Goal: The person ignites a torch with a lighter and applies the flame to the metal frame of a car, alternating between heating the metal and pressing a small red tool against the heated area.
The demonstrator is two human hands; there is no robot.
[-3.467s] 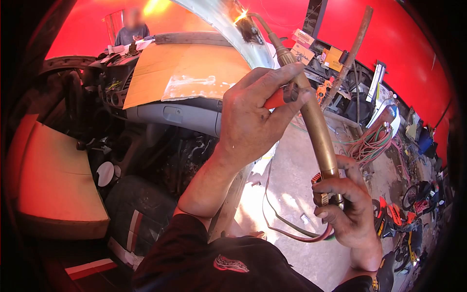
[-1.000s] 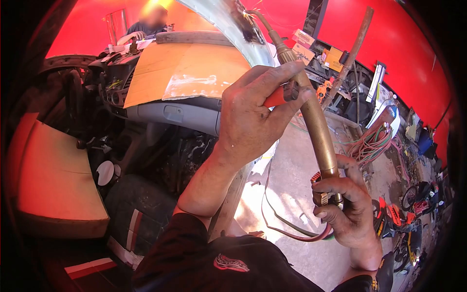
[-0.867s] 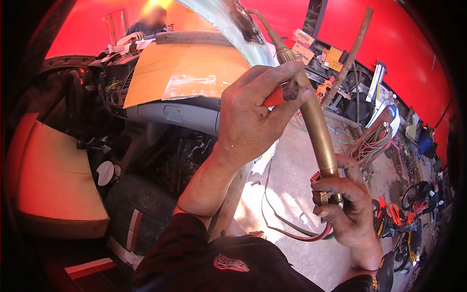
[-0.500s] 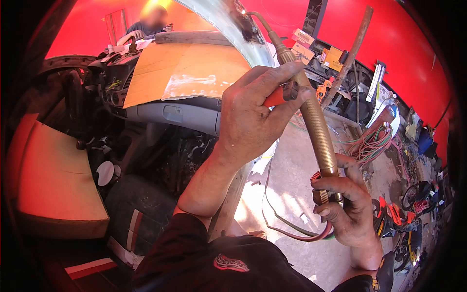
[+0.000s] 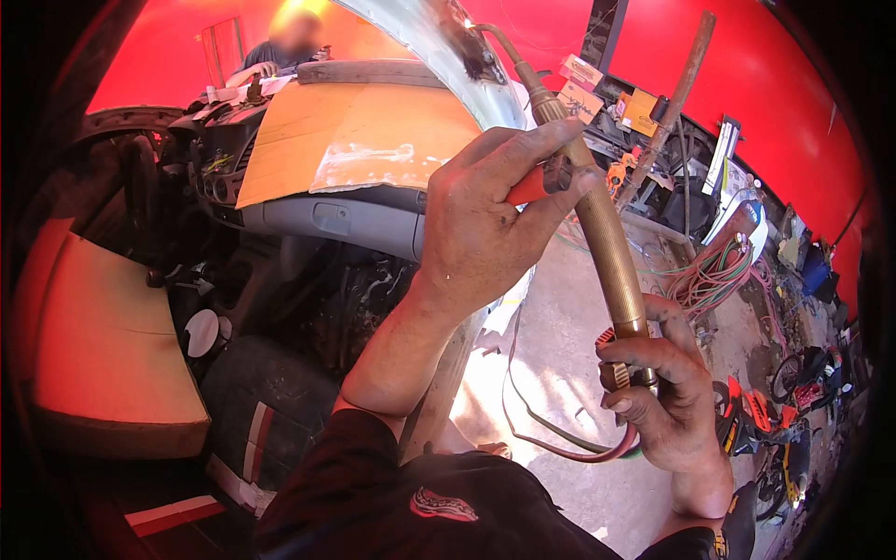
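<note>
A brass gas welding torch (image 5: pixel 607 233) runs diagonally down the middle, its bent tip at a scorched patch on the pale metal car pillar (image 5: pixel 439 56). A small bright glow shows at that tip. My left hand (image 5: pixel 495 210) is closed around a red lighter (image 5: pixel 530 186), with thumb and fingers against the upper part of the torch handle. At the torch's lower end, my right hand (image 5: pixel 667 401) grips it with fingers on the ridged valve knobs (image 5: pixel 613 375). A red and a green hose (image 5: pixel 597 455) hang from this end.
Cardboard (image 5: pixel 373 131) covers the dashboard. Left of me are a seat (image 5: pixel 266 392) and another padded panel (image 5: pixel 112 345). Coiled hoses (image 5: pixel 714 280), boxes (image 5: pixel 640 112) and a leaning rusty pipe (image 5: pixel 686 79) stand to the right. Another person (image 5: pixel 289 51) is beyond the dashboard.
Both hands and the torch stay in nearly the same place. The glow at the torch tip looks slightly different. The person in the background has shifted a hand slightly.
</note>
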